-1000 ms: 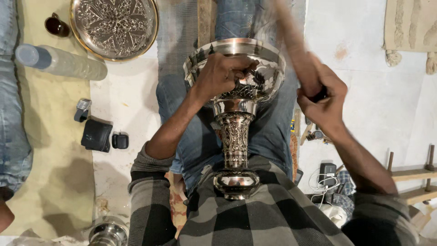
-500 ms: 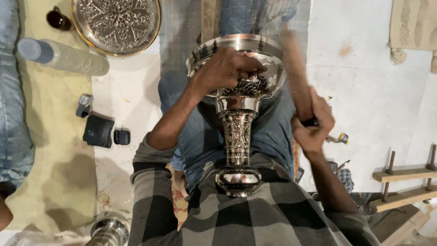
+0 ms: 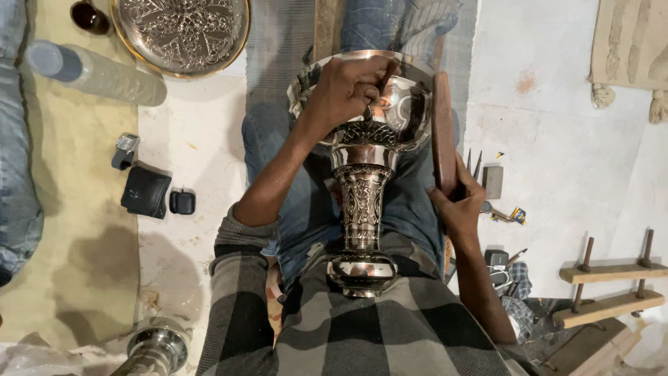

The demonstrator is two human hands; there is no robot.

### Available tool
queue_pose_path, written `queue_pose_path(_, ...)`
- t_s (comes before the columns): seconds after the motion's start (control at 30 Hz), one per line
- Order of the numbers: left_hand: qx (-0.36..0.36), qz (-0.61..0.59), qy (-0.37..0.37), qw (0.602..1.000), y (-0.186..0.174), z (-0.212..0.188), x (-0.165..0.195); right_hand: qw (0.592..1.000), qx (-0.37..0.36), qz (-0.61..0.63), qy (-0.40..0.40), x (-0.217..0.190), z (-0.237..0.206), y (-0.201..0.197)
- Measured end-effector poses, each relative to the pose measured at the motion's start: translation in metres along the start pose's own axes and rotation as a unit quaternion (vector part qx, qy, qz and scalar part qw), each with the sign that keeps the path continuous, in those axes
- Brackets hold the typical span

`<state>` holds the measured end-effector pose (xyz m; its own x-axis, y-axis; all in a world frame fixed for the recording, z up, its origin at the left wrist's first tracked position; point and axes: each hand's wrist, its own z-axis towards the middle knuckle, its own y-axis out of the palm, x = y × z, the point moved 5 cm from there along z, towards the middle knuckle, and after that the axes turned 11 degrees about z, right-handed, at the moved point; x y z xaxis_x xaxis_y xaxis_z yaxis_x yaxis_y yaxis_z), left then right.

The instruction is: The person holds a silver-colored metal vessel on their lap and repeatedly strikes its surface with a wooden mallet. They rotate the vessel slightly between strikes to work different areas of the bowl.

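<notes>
A large engraved silver goblet [image 3: 364,202] lies across my lap, its base against my checked shirt and its bowl pointing away over my jeans. My left hand [image 3: 346,89] rests on the bowl's rim and pinches a thin metal punch [image 3: 383,78] against the surface. My right hand [image 3: 460,205] grips the lower end of a brown wooden stick [image 3: 442,132], which stands upright just to the right of the bowl.
An engraved round metal tray [image 3: 182,33] and a plastic bottle [image 3: 94,68] lie at the top left. A black pouch [image 3: 146,192] and small case sit on the floor at left. Small tools [image 3: 490,181] and a wooden rack [image 3: 612,285] lie at right. Another goblet base [image 3: 156,347] stands at the bottom left.
My right hand has dropped lower and to the right, bringing the wooden stick from a blurred swing to an upright position beside the bowl. My left hand stays on the rim.
</notes>
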<state>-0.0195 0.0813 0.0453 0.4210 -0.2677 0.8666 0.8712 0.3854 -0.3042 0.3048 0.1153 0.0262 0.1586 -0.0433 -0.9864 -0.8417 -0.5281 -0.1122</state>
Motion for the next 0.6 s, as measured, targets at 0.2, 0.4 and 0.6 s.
queue_pose_path(0.2, -0.027, 0.094, 0.002, 0.995, -0.002, 0.009, 0.01, 0.998, -0.016, -0.014, -0.053, -0.047, 0.044, 0.0)
queue_pose_path(0.4, -0.003, -0.08, -0.03, 0.996, -0.003, 0.005, 0.012, 0.953, -0.1, -0.219, -0.186, -0.138, 0.092, 0.012)
queue_pose_path(0.6, 0.013, -0.017, -0.035, 0.999, 0.004, 0.002, 0.002, 0.952, -0.154, -0.188, -0.186, -0.15, 0.116, 0.027)
